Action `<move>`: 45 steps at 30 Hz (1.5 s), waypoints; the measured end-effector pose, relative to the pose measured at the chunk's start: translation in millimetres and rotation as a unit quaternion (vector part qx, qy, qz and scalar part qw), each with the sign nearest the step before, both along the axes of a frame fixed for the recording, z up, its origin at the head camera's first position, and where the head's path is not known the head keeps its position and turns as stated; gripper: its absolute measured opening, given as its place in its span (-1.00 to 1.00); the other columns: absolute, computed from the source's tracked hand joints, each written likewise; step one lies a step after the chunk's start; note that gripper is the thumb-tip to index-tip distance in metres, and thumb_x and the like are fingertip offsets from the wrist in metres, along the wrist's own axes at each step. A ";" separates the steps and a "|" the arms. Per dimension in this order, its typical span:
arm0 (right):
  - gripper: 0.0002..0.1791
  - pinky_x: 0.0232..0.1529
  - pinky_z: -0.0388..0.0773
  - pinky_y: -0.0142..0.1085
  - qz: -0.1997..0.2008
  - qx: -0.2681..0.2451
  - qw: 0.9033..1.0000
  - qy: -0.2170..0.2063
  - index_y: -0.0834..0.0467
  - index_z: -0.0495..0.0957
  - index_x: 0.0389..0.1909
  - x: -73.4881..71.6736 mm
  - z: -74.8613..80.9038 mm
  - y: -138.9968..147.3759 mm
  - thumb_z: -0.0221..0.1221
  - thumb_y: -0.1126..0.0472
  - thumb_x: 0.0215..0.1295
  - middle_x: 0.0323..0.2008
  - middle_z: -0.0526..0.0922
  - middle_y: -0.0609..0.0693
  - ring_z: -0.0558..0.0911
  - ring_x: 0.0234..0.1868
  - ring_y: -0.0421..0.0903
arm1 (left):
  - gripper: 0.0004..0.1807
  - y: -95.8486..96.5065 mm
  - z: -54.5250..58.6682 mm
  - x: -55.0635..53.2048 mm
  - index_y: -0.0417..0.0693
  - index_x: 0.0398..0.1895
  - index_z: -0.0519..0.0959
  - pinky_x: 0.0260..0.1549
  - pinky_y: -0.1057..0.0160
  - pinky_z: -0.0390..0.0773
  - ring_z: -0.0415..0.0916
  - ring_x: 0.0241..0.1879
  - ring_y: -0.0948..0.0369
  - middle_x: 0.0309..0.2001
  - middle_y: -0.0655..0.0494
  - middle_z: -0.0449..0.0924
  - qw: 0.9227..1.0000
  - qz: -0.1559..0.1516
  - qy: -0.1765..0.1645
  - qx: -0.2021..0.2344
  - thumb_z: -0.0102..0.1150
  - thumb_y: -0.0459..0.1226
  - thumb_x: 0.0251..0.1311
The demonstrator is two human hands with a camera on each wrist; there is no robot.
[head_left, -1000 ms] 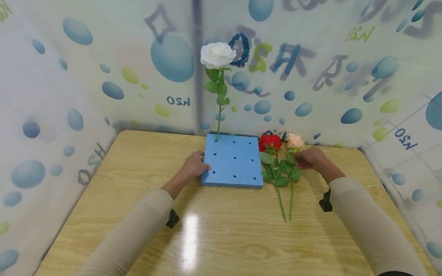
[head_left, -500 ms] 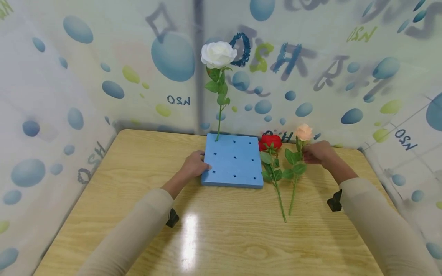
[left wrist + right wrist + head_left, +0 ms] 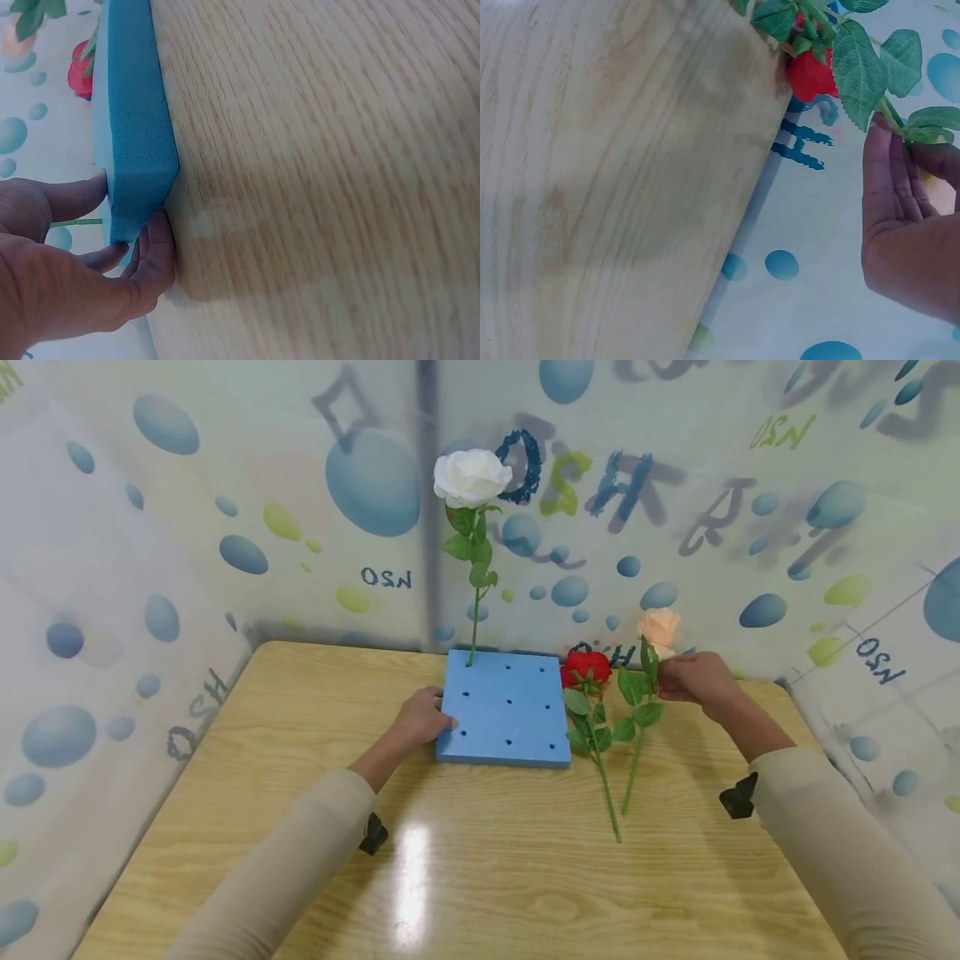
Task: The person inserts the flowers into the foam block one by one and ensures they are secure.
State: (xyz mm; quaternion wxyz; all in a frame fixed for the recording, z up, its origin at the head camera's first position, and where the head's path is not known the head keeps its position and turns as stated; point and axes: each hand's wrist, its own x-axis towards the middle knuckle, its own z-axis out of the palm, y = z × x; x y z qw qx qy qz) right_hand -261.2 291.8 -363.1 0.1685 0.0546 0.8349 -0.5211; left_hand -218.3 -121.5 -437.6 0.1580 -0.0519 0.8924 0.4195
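I see a small booth-like enclosure, building type unclear. Wall coverings (image 3: 300,602) printed with blue spots and lettering (image 3: 621,485) close in the wooden table (image 3: 510,877), behind and on both sides.

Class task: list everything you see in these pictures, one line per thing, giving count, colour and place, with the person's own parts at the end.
Table: 1, light wood, across the lower head view
Blue board: 1, blue with nine holes, on the table
White rose: 1, white and green, upright in the board's back-left hole
Red rose: 1, red and green, lying right of the board
Peach rose: 1, peach and green, right of the red rose
Wall covering: off-white, blue and green spots plus lettering, behind and at both sides
Wrist devices: 2, black, one at each wrist
Sleeves: 2, beige, on both arms
Left hand: 1, bare, gripping the board's left edge
Right hand: 1, bare, pinching the peach rose's stem
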 end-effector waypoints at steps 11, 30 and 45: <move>-0.41 -0.20 0.64 -0.39 0.021 -0.009 0.998 0.052 0.55 0.19 0.31 -0.1 26.9 -8.1 -0.05 0.16 0.49 -0.42 0.68 -0.26 0.71 -0.35 -0.31 | -0.30 1.7 -3.2 -4.7 -0.26 0.42 0.22 0.17 -0.01 0.44 0.40 0.22 -0.05 0.28 -0.26 0.40 1.000 0.002 0.003 0.000 0.23 -0.29 0.24; -0.43 -0.17 0.63 -0.39 0.058 0.048 0.990 0.120 0.44 0.41 0.22 -3.5 70.9 -42.7 0.06 0.03 0.45 -0.37 0.69 -0.21 0.69 -0.33 -0.32 | -0.29 2.8 2.5 -2.8 -0.27 0.42 0.21 0.15 -0.01 0.45 0.42 0.20 -0.07 0.24 -0.29 0.43 1.000 0.003 -0.005 -0.003 0.22 -0.30 0.24; -0.48 -0.18 0.63 -0.40 0.035 0.006 0.986 0.160 0.39 0.46 0.15 -10.1 81.9 -67.2 0.11 0.05 0.40 -0.41 0.69 -0.23 0.71 -0.32 -0.30 | -0.28 1.4 -0.3 -3.0 -0.26 0.43 0.19 0.16 -0.02 0.44 0.43 0.18 -0.06 0.23 -0.28 0.43 1.000 0.004 -0.014 -0.003 0.21 -0.30 0.24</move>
